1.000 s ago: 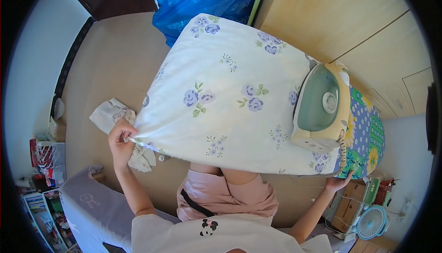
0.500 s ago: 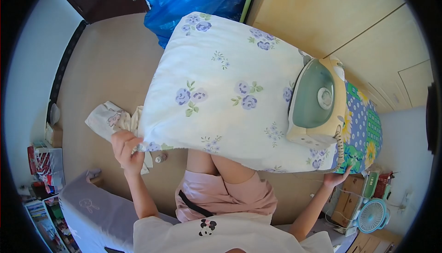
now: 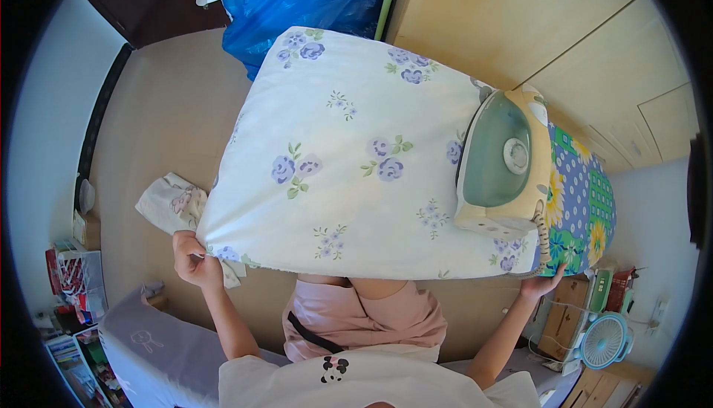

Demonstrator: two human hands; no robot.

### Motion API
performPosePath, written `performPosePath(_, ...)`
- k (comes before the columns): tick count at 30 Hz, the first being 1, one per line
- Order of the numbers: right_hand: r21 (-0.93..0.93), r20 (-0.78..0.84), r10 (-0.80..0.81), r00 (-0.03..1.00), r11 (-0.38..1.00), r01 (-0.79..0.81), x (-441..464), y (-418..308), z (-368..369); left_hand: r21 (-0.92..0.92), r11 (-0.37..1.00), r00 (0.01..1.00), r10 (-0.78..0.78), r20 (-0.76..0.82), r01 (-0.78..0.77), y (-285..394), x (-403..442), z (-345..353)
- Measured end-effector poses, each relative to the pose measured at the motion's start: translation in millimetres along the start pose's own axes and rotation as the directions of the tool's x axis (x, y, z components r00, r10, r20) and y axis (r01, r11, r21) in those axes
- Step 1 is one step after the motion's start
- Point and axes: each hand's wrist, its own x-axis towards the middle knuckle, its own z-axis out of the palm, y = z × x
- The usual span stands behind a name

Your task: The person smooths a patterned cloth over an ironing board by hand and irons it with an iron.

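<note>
Pulling outward: left hand (image 3: 195, 259) now sits lower in frame than half a second ago, cloth corner dragged further to the lower left. Near edge of the floral cloth (image 3: 342, 170) was sagging near the corner, now runs straighter; likely means the fabric is tauter and flatter across the board on that side.

Left grip: thumb and fingers pinched tight on the corner. Right hand (image 3: 541, 283) little changed, fingers touching the lower edge of the patterned board cover (image 3: 583, 192), below the iron; can't tell if it's clutching it or only resting, palm side hidden.

Floral cloth spreads over centre frame; iron (image 3: 494, 159) stands right of centre at its right end, dial showing, cord at lower end. Crumpled cloth (image 3: 167, 198) on floor, left of frame.

Containers: white bin (image 3: 88, 278), far left, holds red-and-white items, too small to name. Shelf (image 3: 83, 352), lower left, has what look like books. Cardboard box (image 3: 562, 320), lower right, contents not visible. Small red basket (image 3: 619, 293) beside it, contents unclear.
</note>
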Motion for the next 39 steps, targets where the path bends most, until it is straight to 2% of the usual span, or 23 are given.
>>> performPosePath(8,-0.052,-0.082,-0.004,0.997,0.999,-0.001,-2.4,-1.6,1.4,0.051,0.995,0.996,-0.088,0.02,0.087,0.4,-1.6,-3.3)
performPosePath(10,-0.069,-0.004,0.08,0.997,0.994,-0.08,-6.9,-0.7,7.5,0.097,0.967,0.966,-0.244,0.088,0.236,-2.9,-8.0,-2.2)
performPosePath(11,-0.073,-0.013,0.063,0.998,0.995,-0.064,-10.3,-3.7,11.9,0.081,0.969,0.965,-0.243,0.098,0.235,-2.7,-15.4,-0.2)
performPosePath(12,-0.193,-0.045,0.115,0.992,0.974,-0.121,-14.4,-8.2,18.0,-0.006,0.866,0.856,-0.494,0.151,0.501,-2.7,-26.2,1.8)
performPosePath(13,-0.306,-0.087,0.161,0.983,0.935,-0.18,-18.2,-12.1,23.1,-0.071,0.684,0.679,-0.698,0.229,0.726,-3.7,-38.2,2.9)
performPosePath(14,-0.431,-0.223,0.101,0.97,0.882,-0.191,-20.4,-15.3,27.0,-0.047,0.642,0.618,-0.712,0.332,0.765,-6.3,-55.5,0.9)
performPosePath(15,-0.438,-0.231,0.077,0.97,0.882,-0.175,-22.6,-26.9,28.8,-0.018,0.601,0.549,-0.717,0.43,0.799,-8.3,-68.4,0.5)
performPosePath(16,-0.723,-0.173,0.362,0.916,0.585,-0.367,-24.7,-43.2,32.6,-0.101,0.52,0.491,-0.701,0.517,0.848,8.0,-71.6,9.9)
performPosePath(17,-0.9,-0.23,0.61,0.759,0.163,-0.403,-27.6,-58.2,40.1,-0.171,0.424,0.436,-0.67,0.601,0.889,30.7,-76.5,22.4)
performPosePath(18,-0.939,-0.292,0.589,0.753,-0.027,-0.343,-32.7,-67.8,55.8,-0.189,0.404,0.421,-0.623,0.659,0.895,46.0,-82.4,32.9)
performPosePath(19,-0.938,-0.299,0.573,0.763,-0.033,-0.344,-35.6,-78.2,75.6,-0.206,0.384,0.408,-0.572,0.711,0.9,59.8,-88.2,42.0)
performPosePath(21,-0.967,-0.006,0.533,0.846,-0.22,0.131,-38.8,-94.2,124.2,-0.316,0.315,0.429,-0.415,0.802,0.895,83.2,-93.1,64.8)
performPosePath(23,-0.976,0.211,0.288,0.934,0.011,0.217,-36.6,-87.6,186.3,-0.39,-0.084,0.343,-0.333,0.878,0.917,120.1,-74.7,90.2)
performPosePath(25,-0.929,0.366,0.307,0.879,0.17,0.328,-15.1,-76.8,225.8,-0.149,-0.224,0.083,-0.279,0.957,0.963,133.0,-73.9,104.2)
performPosePath(26,-0.893,0.447,0.274,0.852,0.198,0.404,-9.9,-56.9,244.8,-0.145,-0.227,0.082,-0.266,0.96,0.963,141.1,-82.4,111.8)
performPosePath(28,-0.864,0.504,0.294,0.812,0.172,0.473,6.2,-14.2,272.8,-0.335,0.065,0.341,-0.188,0.921,0.94,153.9,-101.0,128.2)
performPosePath(29,-0.877,0.476,0.349,0.807,0.118,0.466,15.8,0.9,280.0,-0.336,0.061,0.342,-0.18,0.922,0.94,159.3,-100.6,130.9)
performPosePath(31,-0.954,0.287,0.366,0.885,0.022,0.3,18.8,21.4,301.6,-0.192,-0.051,0.175,-0.23,0.957,0.98,168.7,-97.3,136.5)
performPosePath(32,-0.951,0.296,0.356,0.886,0.021,0.309,24.5,21.5,306.2,-0.202,-0.05,0.187,-0.222,0.957,0.978,171.8,-98.6,139.7)
performPosePath(34,-0.985,0.136,0.54,0.831,-0.015,0.171,30.7,20.7,313.0,-0.312,-0.147,0.242,-0.365,0.899,0.939,175.1,-100.4,144.7)
performPosePath(35,-0.985,0.138,0.531,0.836,-0.016,0.173,30.8,15.9,316.7,-0.314,-0.147,0.246,-0.356,0.902,0.938,176.5,-99.6,145.8)
performPosePath(37,-0.962,0.05,0.53,0.846,-0.202,0.184,27.8,3.8,327.0,-0.376,-0.113,0.301,-0.414,0.859,0.92,180.3,-95.7,147.1)
performPosePath(39,-0.965,0.087,0.535,0.84,-0.166,0.205,35.4,-13.2,320.5,-0.379,-0.114,0.311,-0.384,0.869,0.918,177.5,-98.8,147.4)
